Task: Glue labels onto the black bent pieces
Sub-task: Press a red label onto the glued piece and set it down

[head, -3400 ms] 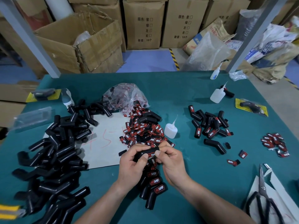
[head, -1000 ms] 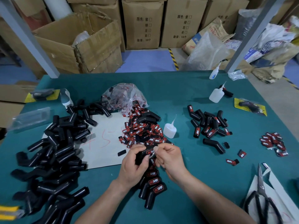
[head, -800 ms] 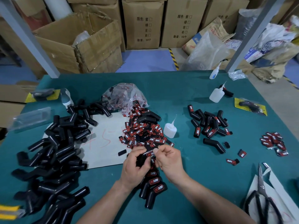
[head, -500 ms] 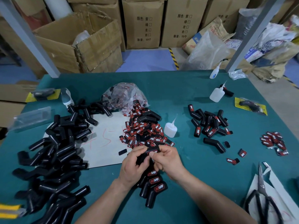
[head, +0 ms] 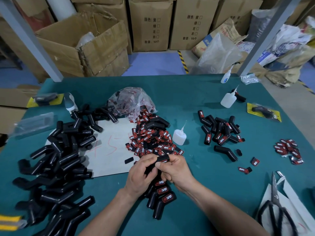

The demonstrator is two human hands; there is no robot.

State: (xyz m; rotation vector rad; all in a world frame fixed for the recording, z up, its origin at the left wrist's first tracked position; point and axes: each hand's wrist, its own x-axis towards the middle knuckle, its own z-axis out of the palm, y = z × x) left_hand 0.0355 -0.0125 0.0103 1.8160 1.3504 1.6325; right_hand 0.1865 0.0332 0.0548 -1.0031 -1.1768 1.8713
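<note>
Lighting: even, diffuse, from overhead; moderately bright. Shadows short and soft. Faint highlights on the heap of glossy black bent plastic tubes. Wide-angle distortion slants the grey metal posts at the frame edges. Corners slightly soft; centre sharp.

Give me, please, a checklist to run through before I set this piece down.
1. Grip on piece: ok; left hand and right hand both hold it.
2. Label seated flat: cannot tell; the right hand covers most of it.
3. Finished row near: ok; it lies just below the hands.
4. Glue bottle upright: ok; it stands beside the label pile.
5. Blanks to do: ok; a big heap lies on the left.
</note>
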